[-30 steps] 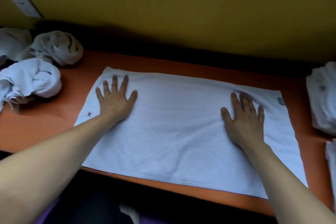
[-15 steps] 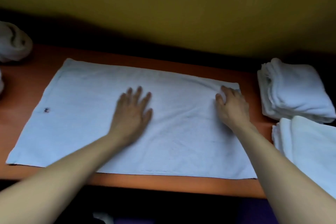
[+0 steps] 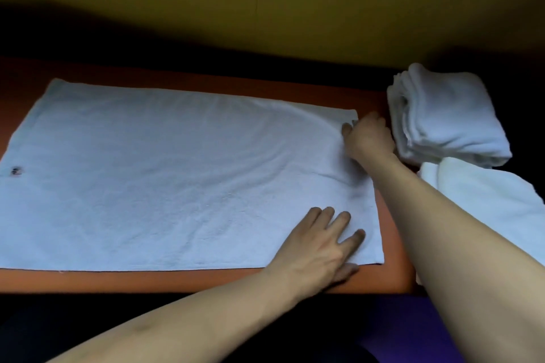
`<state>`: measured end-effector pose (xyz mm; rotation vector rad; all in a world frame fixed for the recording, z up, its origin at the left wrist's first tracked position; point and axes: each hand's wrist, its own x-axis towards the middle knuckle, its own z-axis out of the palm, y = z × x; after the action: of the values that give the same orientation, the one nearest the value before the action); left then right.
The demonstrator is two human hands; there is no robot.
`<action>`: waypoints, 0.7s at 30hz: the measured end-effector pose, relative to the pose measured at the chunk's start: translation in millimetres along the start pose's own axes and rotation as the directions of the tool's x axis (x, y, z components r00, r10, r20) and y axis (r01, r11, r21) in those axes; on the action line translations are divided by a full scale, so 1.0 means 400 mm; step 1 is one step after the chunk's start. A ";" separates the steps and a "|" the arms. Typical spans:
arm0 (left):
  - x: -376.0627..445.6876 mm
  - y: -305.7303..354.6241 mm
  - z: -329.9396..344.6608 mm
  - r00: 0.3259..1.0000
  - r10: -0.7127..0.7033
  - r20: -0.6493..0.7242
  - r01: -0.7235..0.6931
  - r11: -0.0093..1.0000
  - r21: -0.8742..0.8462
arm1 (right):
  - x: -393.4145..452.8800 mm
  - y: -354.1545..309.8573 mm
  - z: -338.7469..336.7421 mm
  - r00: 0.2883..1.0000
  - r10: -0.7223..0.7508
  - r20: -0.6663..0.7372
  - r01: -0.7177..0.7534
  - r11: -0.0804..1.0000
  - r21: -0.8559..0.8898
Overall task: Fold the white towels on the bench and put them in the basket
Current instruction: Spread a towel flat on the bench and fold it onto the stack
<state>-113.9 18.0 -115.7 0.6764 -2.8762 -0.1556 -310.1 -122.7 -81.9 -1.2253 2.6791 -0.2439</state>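
**Hands at the towel's right end**

Hands work the right end of the spread white towel (image 3: pixel 182 180). The left hand (image 3: pixel 320 247) lies flat on the towel's near right corner, fingers (image 3: pixel 339 224) straight and slightly spread, thumb tucked at the front hem. The right hand (image 3: pixel 367 135) reaches to the far right corner with its fingers curled, pinching the cloth there; creases fan out from that pinch.

The towel lies flat on the orange surface (image 3: pixel 395 244), its long axis running left to right along the front edge, a small dark mark near its left end. Folded towels (image 3: pixel 448 118) sit stacked at the surface's right edge, another folded towel (image 3: pixel 483 200) nearer the front.

Half a second ago the left hand pressed mid-towel and the right lay flat; both have since shifted rightward.
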 end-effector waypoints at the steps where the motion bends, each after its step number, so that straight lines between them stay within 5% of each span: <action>1: 0.004 0.008 -0.004 0.999 -0.006 -0.041 0.006 1.000 0.011 | 0.016 0.000 -0.003 0.997 0.046 0.057 -0.050 0.996 0.074; 5: 0.020 0.007 -0.001 0.996 -0.006 -0.085 0.009 0.999 0.034 | 0.034 0.007 -0.014 0.990 0.065 0.126 -0.091 0.972 0.215; 8: 0.031 -0.009 -0.047 0.992 -0.123 -0.006 0.120 0.978 -0.170 | 0.025 0.026 -0.016 0.998 0.045 0.041 -0.054 0.970 0.236; 12: 0.029 0.014 -0.114 0.959 -0.259 0.112 0.279 0.813 -0.512 | 0.012 0.042 -0.066 0.996 0.061 0.065 -0.081 0.921 0.382; 16: 0.018 0.067 -0.172 0.946 -0.289 0.146 0.312 0.698 -0.644 | 0.012 0.043 -0.152 0.973 0.137 0.185 -0.207 0.875 0.438; 21: 0.028 0.150 -0.238 0.917 -0.373 0.144 0.358 0.607 -0.710 | -0.021 0.064 -0.266 0.982 0.146 0.118 -0.187 0.794 0.578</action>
<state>-130.5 60.7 -12.3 1.0402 -2.2721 -1.2636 -348.3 -92.3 16.4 -0.7760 2.3445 -0.9083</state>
